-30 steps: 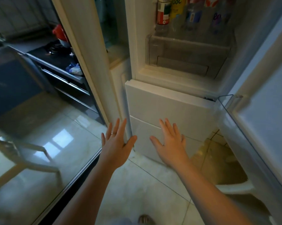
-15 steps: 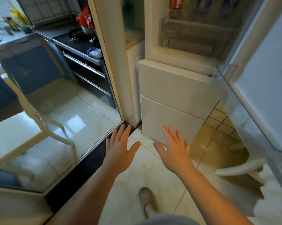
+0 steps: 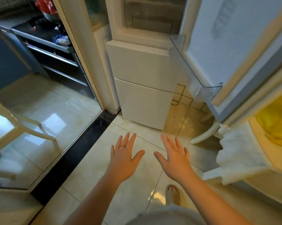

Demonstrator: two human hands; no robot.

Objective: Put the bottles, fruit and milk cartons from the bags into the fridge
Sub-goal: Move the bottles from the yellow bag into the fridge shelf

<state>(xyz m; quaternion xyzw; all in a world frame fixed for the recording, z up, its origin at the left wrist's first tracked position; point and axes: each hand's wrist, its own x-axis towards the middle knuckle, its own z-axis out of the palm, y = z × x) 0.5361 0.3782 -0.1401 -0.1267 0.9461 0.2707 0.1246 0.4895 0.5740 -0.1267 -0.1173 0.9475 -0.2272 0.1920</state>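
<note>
White fridge [image 3: 143,88], upper door [image 3: 226,46] open, left hand [image 3: 123,161] and right hand [image 3: 175,161] spread flat, empty, above tiled floor [image 3: 88,176].

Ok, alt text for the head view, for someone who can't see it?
A person's left hand and right hand are held out open, holding nothing, over a pale tiled floor in front of a white fridge. Its upper door stands open on the right; the two lower drawer fronts are shut.
</note>
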